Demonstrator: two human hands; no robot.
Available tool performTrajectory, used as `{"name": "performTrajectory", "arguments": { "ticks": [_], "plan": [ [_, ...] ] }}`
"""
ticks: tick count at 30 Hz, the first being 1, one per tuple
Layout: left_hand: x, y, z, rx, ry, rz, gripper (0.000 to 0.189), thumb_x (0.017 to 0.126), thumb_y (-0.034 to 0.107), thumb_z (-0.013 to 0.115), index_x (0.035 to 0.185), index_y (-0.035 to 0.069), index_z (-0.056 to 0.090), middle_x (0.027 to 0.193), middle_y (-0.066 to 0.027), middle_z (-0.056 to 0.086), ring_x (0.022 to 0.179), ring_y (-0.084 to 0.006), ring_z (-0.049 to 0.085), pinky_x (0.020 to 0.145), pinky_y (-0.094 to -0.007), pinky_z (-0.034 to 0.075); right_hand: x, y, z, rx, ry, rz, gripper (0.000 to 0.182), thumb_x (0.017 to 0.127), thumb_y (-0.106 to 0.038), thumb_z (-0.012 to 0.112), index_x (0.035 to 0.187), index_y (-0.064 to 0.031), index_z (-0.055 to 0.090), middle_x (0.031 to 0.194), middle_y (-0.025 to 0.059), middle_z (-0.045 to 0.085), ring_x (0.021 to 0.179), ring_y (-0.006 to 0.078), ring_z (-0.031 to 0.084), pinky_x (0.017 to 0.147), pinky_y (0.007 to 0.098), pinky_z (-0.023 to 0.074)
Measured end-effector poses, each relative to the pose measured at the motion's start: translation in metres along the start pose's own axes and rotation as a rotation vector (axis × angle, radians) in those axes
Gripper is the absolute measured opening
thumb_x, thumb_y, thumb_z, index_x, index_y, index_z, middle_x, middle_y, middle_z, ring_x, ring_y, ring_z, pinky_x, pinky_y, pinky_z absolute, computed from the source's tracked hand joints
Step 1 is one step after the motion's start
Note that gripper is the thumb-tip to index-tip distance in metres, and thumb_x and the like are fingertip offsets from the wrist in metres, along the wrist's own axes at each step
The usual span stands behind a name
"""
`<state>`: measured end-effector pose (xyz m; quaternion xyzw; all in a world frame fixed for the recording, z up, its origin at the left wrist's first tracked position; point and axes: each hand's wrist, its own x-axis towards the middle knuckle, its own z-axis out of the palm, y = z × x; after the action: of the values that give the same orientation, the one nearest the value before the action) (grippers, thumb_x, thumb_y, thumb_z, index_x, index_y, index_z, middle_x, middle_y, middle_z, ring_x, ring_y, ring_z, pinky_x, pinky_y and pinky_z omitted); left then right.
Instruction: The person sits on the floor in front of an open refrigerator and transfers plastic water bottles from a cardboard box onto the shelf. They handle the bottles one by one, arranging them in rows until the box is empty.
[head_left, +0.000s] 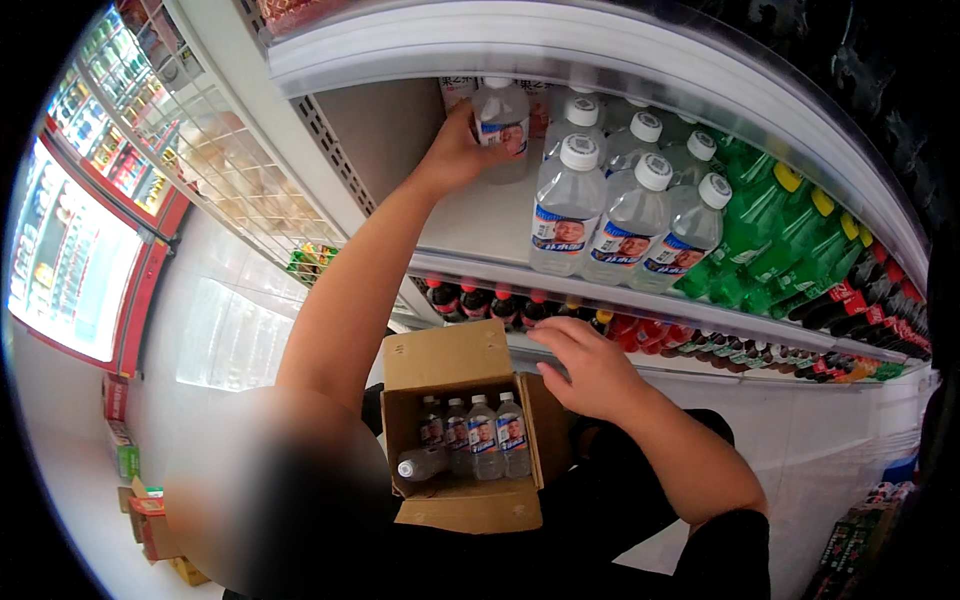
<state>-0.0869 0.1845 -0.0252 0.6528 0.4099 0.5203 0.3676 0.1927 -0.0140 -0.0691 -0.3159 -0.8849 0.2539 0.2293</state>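
My left hand (469, 154) reaches into the shelf and grips a clear plastic bottle (501, 112) with a white cap, upright at the back left. Right of it, several matching bottles (566, 214) stand in rows on the white shelf board (469, 221). Over the right side of an open cardboard box (442, 352) hovers my right hand (589, 367), fingers apart and holding nothing. Inside the box, several more of these bottles (484, 435) stand upright, and one bottle (424, 463) lies on its side at the front left.
Green soda bottles (780, 240) fill the shelf farther right. Dark cola bottles (472, 300) line the shelf below. A transparent shelf lip (525, 52) arches above my hand. On the left are a white wire rack (232, 180) and a lit drinks cooler (75, 255).
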Motion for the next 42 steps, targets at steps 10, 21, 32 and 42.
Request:
{"name": "performTrajectory", "arguments": {
  "ticks": [10, 21, 32, 42],
  "plan": [
    [0.043, -0.05, 0.011, 0.249, 0.013, 0.08, 0.048, 0.091, 0.013, 0.079, 0.132, 0.0, 0.058, 0.123, -0.0106, 0.068, 0.113, -0.0201, 0.065, 0.096, -0.0398, 0.053, -0.008, 0.006, -0.001, -0.054, -0.21, -0.081, 0.032, 0.089, -0.018, 0.068, 0.118, -0.0052, 0.063, 0.108, 0.0139, 0.065, 0.103, 0.0346, 0.066, 0.086, 0.0455, 0.0555],
    [0.025, -0.052, 0.034, 0.676, 0.184, -0.082, 0.059, 0.094, 0.037, 0.071, 0.132, -0.004, 0.052, 0.115, -0.0276, 0.069, 0.111, -0.045, 0.066, 0.092, -0.0473, 0.052, -0.007, 0.0, 0.0, -0.023, -0.296, -0.093, 0.031, 0.088, -0.019, 0.068, 0.113, -0.0018, 0.064, 0.108, 0.0175, 0.065, 0.102, 0.0384, 0.066, 0.09, 0.0481, 0.0547],
    [-0.126, 0.026, 0.03, 0.465, 0.198, 0.168, 0.03, 0.096, 0.009, 0.062, 0.125, 0.0, 0.062, 0.12, -0.0191, 0.069, 0.106, -0.029, 0.071, 0.089, -0.0387, 0.056, -0.007, 0.002, 0.009, -0.12, -0.376, -0.047, 0.036, 0.086, -0.021, 0.07, 0.118, -0.0056, 0.064, 0.11, 0.0147, 0.064, 0.105, 0.036, 0.065, 0.091, 0.0479, 0.0549],
    [-0.379, -0.016, 0.047, 0.964, -1.21, -0.864, 0.048, 0.094, 0.035, 0.065, 0.134, 0.009, 0.059, 0.123, -0.0171, 0.067, 0.111, -0.0344, 0.067, 0.088, -0.0481, 0.056, -0.01, -0.014, 0.012, -0.139, -0.483, -0.08, 0.035, 0.088, -0.022, 0.071, 0.119, -0.0072, 0.062, 0.11, 0.0127, 0.062, 0.109, 0.0347, 0.063, 0.092, 0.0488, 0.0539]
  ]
}}
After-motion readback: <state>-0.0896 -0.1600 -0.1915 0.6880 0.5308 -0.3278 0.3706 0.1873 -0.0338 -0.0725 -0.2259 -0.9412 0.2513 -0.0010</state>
